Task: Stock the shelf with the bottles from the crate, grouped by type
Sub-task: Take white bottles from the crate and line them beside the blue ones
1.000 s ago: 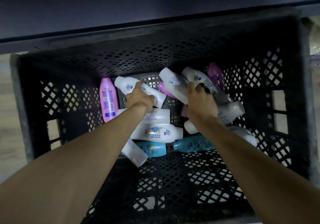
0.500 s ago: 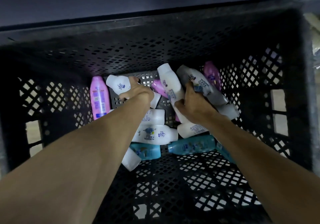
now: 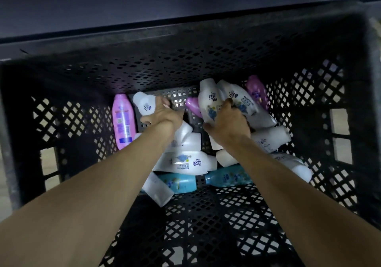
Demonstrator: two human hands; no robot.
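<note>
White plastic bottles (image 3: 186, 162) lie heaped far in the black lattice crate (image 3: 206, 225); the left hand (image 3: 162, 117) grips one (image 3: 144, 104), the right hand (image 3: 227, 125) clasps two (image 3: 210, 101); lift straight up, clear of the pink bottle (image 3: 122, 120) at left.

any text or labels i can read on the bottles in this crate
"REFRESHING": on the white plastic bottle behind the right hand.
"REFRESHING": on the white plastic bottle lying flat below the left hand.
Stylised logo characters on the white bottles: not legible.
Pink plastic bottle, teal plastic bottles, purple plastic bottle: print too small or blurred.
Black plastic crate: no text visible.
</note>
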